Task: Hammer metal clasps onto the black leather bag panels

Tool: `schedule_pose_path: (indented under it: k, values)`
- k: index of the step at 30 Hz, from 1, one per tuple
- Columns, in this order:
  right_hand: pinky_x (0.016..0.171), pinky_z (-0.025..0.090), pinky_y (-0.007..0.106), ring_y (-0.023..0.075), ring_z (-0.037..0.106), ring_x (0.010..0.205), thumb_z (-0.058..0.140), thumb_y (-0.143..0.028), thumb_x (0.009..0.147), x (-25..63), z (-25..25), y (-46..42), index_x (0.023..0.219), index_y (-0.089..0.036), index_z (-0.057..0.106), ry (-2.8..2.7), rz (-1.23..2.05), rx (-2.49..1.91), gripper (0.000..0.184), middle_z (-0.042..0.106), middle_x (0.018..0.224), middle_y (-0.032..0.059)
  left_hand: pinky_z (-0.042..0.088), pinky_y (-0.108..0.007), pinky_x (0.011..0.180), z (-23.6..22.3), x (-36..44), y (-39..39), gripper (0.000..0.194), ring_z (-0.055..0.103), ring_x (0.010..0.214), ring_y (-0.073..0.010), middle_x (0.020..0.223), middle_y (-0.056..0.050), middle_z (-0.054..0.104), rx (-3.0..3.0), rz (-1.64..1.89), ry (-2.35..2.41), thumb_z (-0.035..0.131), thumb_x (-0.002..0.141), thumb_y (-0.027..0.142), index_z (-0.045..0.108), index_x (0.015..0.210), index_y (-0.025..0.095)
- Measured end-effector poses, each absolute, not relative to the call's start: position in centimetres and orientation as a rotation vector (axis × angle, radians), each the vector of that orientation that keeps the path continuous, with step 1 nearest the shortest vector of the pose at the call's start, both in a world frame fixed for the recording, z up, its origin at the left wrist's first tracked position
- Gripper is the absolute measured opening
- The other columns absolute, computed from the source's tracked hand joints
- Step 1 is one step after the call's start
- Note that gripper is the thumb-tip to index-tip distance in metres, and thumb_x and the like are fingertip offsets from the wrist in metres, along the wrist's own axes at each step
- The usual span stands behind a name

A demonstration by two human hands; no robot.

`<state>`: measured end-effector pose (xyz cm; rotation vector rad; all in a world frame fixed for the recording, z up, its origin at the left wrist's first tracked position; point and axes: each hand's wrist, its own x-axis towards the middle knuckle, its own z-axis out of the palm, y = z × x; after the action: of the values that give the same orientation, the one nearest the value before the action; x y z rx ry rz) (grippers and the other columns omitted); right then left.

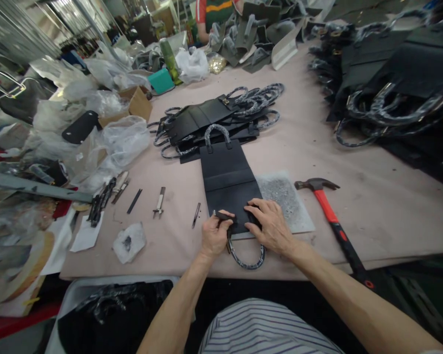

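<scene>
A flat black bag panel (227,169) lies lengthwise in front of me, with a wrapped handle (217,130) at its far end. Another plastic-wrapped handle (249,266) curves out at the near end, by the table edge. My left hand (216,236) is closed at the panel's near left side, pinching a short dark bar (224,215) whose exact kind I cannot make out. Resting on the near right part of the panel, my right hand (271,226) has its thumb and fingers apart. Partly under the panel is a worn pale board (299,216).
A claw hammer (327,209) with a red and black handle lies at right. Left are a slim metal punch (196,215), a caliper-like tool (160,202) and a dark strip (134,201). Black bag pieces (203,115) are stacked behind, more bags (391,83) at far right. A person (216,12) is beyond.
</scene>
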<state>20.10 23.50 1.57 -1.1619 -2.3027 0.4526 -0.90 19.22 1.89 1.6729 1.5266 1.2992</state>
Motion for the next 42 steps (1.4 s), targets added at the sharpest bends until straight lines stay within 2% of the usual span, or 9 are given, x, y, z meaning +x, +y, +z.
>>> schedule_pose_path:
  k: [4, 9, 13, 17, 21, 35, 42]
  values:
    - [0.111, 0.032, 0.054, 0.0329, 0.05, 0.126, 0.065, -0.031, 0.09, 19.9, 1.7, 23.5, 0.127, -0.021, 0.061, -2.296, 0.44, -1.189, 0.038, 0.057, 0.135, 0.0132, 0.062, -0.029, 0.087, 1.5, -0.9, 18.9, 0.017, 0.076, 0.096, -0.0185, 0.104, -0.008, 0.078, 1.959, 1.301, 1.309, 0.06, 0.093, 0.012, 0.07, 0.105, 0.018]
    - [0.111, 0.032, 0.053, 0.0324, 0.05, 0.125, 0.065, -0.033, 0.09, 19.8, 1.8, 23.5, 0.126, -0.021, 0.062, -2.304, 0.434, -1.193, 0.038, 0.057, 0.135, 0.0128, 0.063, -0.029, 0.084, 1.9, -0.7, 18.8, 0.011, 0.076, 0.088, -0.018, 0.095, -0.006, 0.079, 1.714, 1.383, 1.515, 0.063, 0.094, 0.016, 0.071, 0.1, 0.018]
    - [0.112, 0.032, 0.053, 0.0328, 0.049, 0.126, 0.065, -0.032, 0.09, 19.8, 1.9, 23.5, 0.125, -0.02, 0.062, -2.305, 0.429, -1.198, 0.037, 0.057, 0.135, 0.0133, 0.062, -0.032, 0.09, 2.2, -1.1, 18.9, 0.009, 0.076, 0.092, -0.0194, 0.098, -0.006, 0.079, 1.666, 1.428, 1.496, 0.064, 0.094, 0.018, 0.071, 0.1, 0.018]
    - [0.112, 0.033, 0.053, 0.0332, 0.049, 0.127, 0.066, -0.031, 0.089, 19.7, 2.0, 23.5, 0.125, -0.02, 0.061, -2.306, 0.428, -1.202, 0.038, 0.057, 0.135, 0.0135, 0.063, -0.032, 0.088, 1.8, -0.8, 19.0, 0.009, 0.077, 0.09, -0.0192, 0.097, -0.006, 0.079, 1.558, 1.416, 1.491, 0.065, 0.094, 0.019, 0.072, 0.101, 0.018]
    - [0.112, 0.033, 0.053, 0.033, 0.049, 0.126, 0.067, -0.031, 0.089, 19.7, 2.1, 23.5, 0.125, -0.019, 0.061, -2.306, 0.433, -1.203, 0.038, 0.057, 0.134, 0.0138, 0.063, -0.033, 0.092, 1.4, -0.2, 19.2, 0.012, 0.077, 0.094, -0.0199, 0.1, -0.006, 0.08, 1.646, 1.362, 1.477, 0.065, 0.092, 0.018, 0.073, 0.101, 0.018]
    - [0.113, 0.032, 0.053, 0.033, 0.048, 0.127, 0.066, -0.029, 0.089, 19.7, 2.2, 23.5, 0.124, -0.02, 0.062, -2.297, 0.438, -1.211, 0.036, 0.057, 0.134, 0.0134, 0.063, -0.028, 0.085, 1.8, 0.0, 19.5, 0.012, 0.077, 0.09, -0.0178, 0.097, -0.005, 0.08, 1.785, 1.352, 1.473, 0.065, 0.092, 0.014, 0.074, 0.1, 0.018]
    - [0.113, 0.031, 0.053, 0.0327, 0.047, 0.128, 0.066, -0.028, 0.088, 19.8, 2.3, 23.5, 0.124, -0.02, 0.062, -2.291, 0.46, -1.225, 0.037, 0.057, 0.135, 0.0131, 0.064, -0.03, 0.087, 1.4, -0.1, 19.4, 0.011, 0.077, 0.092, -0.018, 0.099, -0.005, 0.08, 1.854, 1.341, 1.463, 0.065, 0.094, 0.017, 0.073, 0.101, 0.019]
